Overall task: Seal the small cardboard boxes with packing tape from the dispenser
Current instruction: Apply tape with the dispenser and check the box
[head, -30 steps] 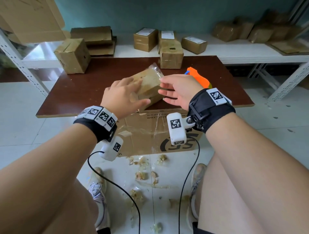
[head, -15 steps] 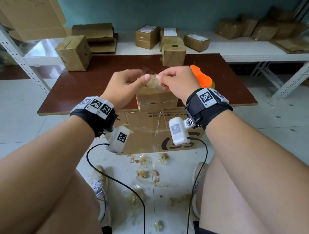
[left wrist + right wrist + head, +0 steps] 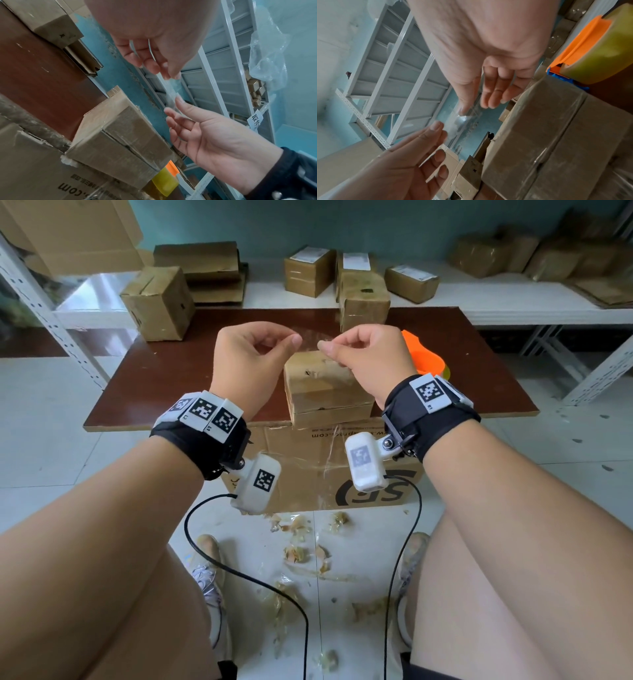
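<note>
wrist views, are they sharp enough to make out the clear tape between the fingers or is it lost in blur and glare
Left wrist view: the tape strip is a faint hazy band, near palm soft. Right wrist view: a bright glint marks the tape; the left hand below is blurred. Head view: the strip is barely visible between the left hand and right hand.

Soft, even daylight across my three views; shadows faint.
Wide-angle bending at the head view's edges; wrist views smeared with motion blur.
</note>
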{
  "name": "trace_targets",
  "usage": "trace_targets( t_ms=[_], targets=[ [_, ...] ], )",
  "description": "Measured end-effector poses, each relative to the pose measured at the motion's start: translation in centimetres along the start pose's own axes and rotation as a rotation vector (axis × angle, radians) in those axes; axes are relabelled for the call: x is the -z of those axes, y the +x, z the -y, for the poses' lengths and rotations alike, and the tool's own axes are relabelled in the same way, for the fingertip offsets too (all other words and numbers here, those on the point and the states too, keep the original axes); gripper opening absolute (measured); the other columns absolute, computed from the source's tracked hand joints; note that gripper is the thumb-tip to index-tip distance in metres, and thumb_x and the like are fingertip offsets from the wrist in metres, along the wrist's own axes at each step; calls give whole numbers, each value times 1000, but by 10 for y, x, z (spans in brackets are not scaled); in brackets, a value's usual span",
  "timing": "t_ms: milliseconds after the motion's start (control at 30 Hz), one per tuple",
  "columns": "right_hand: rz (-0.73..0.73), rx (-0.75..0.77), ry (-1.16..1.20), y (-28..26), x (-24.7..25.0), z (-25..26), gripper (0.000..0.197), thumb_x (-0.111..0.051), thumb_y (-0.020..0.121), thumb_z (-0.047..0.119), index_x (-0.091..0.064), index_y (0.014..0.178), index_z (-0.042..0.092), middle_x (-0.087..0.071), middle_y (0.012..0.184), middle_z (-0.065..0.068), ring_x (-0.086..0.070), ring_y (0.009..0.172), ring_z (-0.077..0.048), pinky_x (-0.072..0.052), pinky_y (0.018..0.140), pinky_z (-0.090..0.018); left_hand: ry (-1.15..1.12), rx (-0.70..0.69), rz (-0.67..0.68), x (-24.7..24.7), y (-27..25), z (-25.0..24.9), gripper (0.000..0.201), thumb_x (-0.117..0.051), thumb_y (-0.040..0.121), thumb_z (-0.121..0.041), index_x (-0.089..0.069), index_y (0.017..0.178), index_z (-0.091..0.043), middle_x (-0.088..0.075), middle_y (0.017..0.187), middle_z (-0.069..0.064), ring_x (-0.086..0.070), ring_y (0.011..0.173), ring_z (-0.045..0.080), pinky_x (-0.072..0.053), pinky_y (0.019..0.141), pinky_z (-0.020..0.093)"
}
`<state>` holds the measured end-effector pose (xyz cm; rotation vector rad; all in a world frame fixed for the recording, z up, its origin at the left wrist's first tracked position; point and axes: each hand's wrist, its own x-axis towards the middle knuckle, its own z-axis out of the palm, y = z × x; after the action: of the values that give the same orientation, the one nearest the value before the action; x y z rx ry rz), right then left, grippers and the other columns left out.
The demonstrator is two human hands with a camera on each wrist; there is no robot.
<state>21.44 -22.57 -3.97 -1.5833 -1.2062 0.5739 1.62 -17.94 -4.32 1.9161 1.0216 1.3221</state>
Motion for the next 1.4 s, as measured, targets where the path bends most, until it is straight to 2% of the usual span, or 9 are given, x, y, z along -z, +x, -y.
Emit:
trace_targets(
  t_ms=[133,200,267,367,433,567,733,1167,1400],
  targets=[
    [17,-19,7,3,-3,-4,22,-89,81,44,-79,78,24,-75,71,5,-63,66,-11,-61,79,-41,31,79,-25,-1,3,5,13,-78,96,-32,-85,98,-21,-79,85,-3,-65,77,3,-60,80,27],
    [23,-12,1,3,-5,-4,20,-89,82,42,-78,76,26,-76,74,6,-62,66,-8,-59,75,-37,40,139,-14,-3,4,7,15,-78,96,-33,-85,96,-20,-79,85,6,-63,74,5,-58,80,27],
    [21,-37,-9,4,-7,-6,19,-91,79,43,-79,81,28,-77,80,10,-68,74,-5,-58,82,-31,46,239,3,-5,5,9,16,-80,94,-33,-84,91,-18,-79,86,12,-63,70,7,-57,72,19],
    [1,-93,-36,5,-10,-7,36,-92,67,53,-77,92,31,-80,95,7,-75,94,-11,-61,93,-37,44,366,11,-9,7,17,16,-83,90,-33,-83,86,-18,-79,84,2,-65,65,-5,-50,62,10],
    [-12,-112,-80,6,-10,-6,33,-92,69,52,-76,89,32,-79,96,7,-74,96,-12,-61,94,-39,28,434,5,-13,8,20,17,-86,87,-32,-82,92,-17,-77,85,-5,-65,65,-7,-50,64,16],
    [-38,-127,-167,8,-9,-7,26,-93,75,43,-72,80,29,-78,89,6,-74,91,-13,-61,91,-36,59,560,-8,-21,14,25,50,-93,78,-38,-71,119,-20,-74,103,-1,-71,85,11,-55,68,26],
    [-60,-146,-245,10,-15,-10,30,-93,72,48,-70,81,30,-77,90,7,-74,89,-14,-61,89,-37,113,576,-41,-25,21,30,55,-95,76,-43,-68,119,-22,-73,102,-3,-67,74,7,-47,56,24],
    [-82,-163,-359,10,-19,-10,29,-91,77,46,-68,81,30,-72,90,11,-70,93,-12,-58,88,-33,175,589,-77,-33,27,37,60,-98,69,-46,-67,116,-25,-72,109,-4,-72,93,15,-61,83,33],
    [-96,-138,-450,7,-24,-6,25,-89,80,43,-69,84,29,-71,94,10,-68,96,-14,-56,83,-31,199,564,-61,-36,28,35,57,-96,69,-42,-64,113,-27,-76,104,-6,-73,90,12,-60,81,31]
  ],
)
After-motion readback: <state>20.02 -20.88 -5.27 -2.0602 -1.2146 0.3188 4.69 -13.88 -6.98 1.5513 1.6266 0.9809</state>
